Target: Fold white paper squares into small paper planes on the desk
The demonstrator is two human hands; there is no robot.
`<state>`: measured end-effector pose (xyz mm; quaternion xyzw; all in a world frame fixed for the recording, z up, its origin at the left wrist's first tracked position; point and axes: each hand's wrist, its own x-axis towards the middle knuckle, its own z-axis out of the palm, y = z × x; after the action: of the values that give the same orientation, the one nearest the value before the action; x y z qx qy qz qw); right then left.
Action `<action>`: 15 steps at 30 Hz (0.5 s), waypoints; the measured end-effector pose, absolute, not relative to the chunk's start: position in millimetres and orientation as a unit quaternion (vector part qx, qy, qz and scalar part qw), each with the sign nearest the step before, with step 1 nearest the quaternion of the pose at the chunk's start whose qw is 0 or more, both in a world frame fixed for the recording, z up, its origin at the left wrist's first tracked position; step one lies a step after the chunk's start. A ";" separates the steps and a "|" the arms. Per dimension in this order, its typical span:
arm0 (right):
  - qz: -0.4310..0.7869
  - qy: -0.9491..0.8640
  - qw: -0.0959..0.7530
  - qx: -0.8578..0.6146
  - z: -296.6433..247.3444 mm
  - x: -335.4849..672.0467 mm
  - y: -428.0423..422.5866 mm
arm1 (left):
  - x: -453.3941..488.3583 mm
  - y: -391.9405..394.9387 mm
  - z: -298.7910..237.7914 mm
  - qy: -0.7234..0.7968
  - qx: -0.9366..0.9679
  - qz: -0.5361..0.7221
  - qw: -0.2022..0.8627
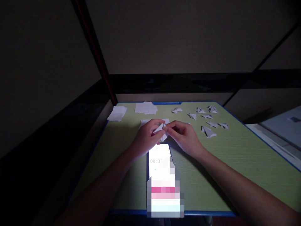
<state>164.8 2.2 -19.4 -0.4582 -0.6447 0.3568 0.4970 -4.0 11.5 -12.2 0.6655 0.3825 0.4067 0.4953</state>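
Note:
Between my two hands is a piece of folded white paper [161,128], raised over the table just past the top of a lit phone [160,153]. My left hand [148,135] grips its left side, with the thumb on the near face. The fingers of my right hand [183,135] pinch its upper right edge. Part of the paper is covered by my fingers. Behind the hands lies another white sheet [144,123], partly hidden by them. The phone shows timer digits, and its lower part is blurred out.
On the green table [235,169] with a blue rim, several folded paper figures [208,131] are spread at the back right. Two loose piles of white paper, one at the far left [117,113] and one at the back [145,108], lie near the wall. A pale box-like object [279,125] stands at the right.

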 end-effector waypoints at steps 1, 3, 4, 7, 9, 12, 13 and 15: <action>0.355 -0.645 0.497 -0.459 -19.4 164.7 2.1 | -4.0 11.5 -12.1 0.384 0.666 0.406 0.494; 0.351 -0.648 0.496 -0.459 -19.2 164.7 1.9 | -4.1 11.2 -11.2 0.388 0.667 0.405 0.490; 0.352 -0.649 0.495 -0.459 -19.1 164.8 1.8 | -4.2 10.9 -10.4 0.390 0.667 0.403 0.489; 0.357 -0.647 0.493 -0.459 -18.6 165.3 1.5 | -4.5 10.0 -7.9 0.395 0.666 0.402 0.490; 0.358 -0.646 0.494 -0.459 -18.1 165.2 1.2 | -4.7 10.0 -7.5 0.396 0.665 0.404 0.488; 0.355 -0.649 0.495 -0.456 -17.3 164.4 0.6 | -4.7 11.0 -9.4 0.394 0.667 0.412 0.479; 0.353 -0.651 0.495 -0.455 -17.4 164.2 0.5 | -4.7 11.4 -10.3 0.393 0.669 0.414 0.476; 0.349 -0.654 0.495 -0.454 -18.1 164.1 0.7 | -4.7 11.9 -11.8 0.392 0.674 0.415 0.468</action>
<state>164.1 0.7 -18.1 -0.4541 -0.6538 0.3486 0.4948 -4.7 11.9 -11.8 0.6743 0.3920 0.4151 0.4684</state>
